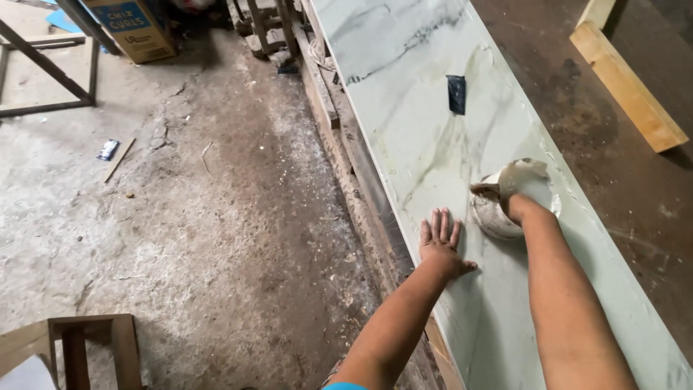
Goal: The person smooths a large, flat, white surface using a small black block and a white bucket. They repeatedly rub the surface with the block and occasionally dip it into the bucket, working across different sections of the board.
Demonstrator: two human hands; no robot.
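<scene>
Rough concrete floor [202, 217] fills the left of the view, with a wooden frame [43, 65] and a cardboard box [133, 25] far beyond the hands and a small wooden stool [94, 347] near the person's feet. Right of that floor, a long pale marbled sheet [404, 87] runs away from the person, its long axis pointing up and slightly left.

The left hand [439, 242] lies flat on the sheet near its left edge, palm down, fingers spread and pointing along the sheet, gripping nothing. Just to its right and a little further out sits a white tub [505, 198] smeared with pale paste. The right hand [514, 206] reaches into it, wrist bent down; its fingers are hidden inside, so their grip cannot be told. A brush-like handle [485, 191] sticks out on the tub's left side.

Beyond both hands, a small dark scraper [455, 94] rests on the sheet. A wooden plank [624, 83] lies far to the right.
</scene>
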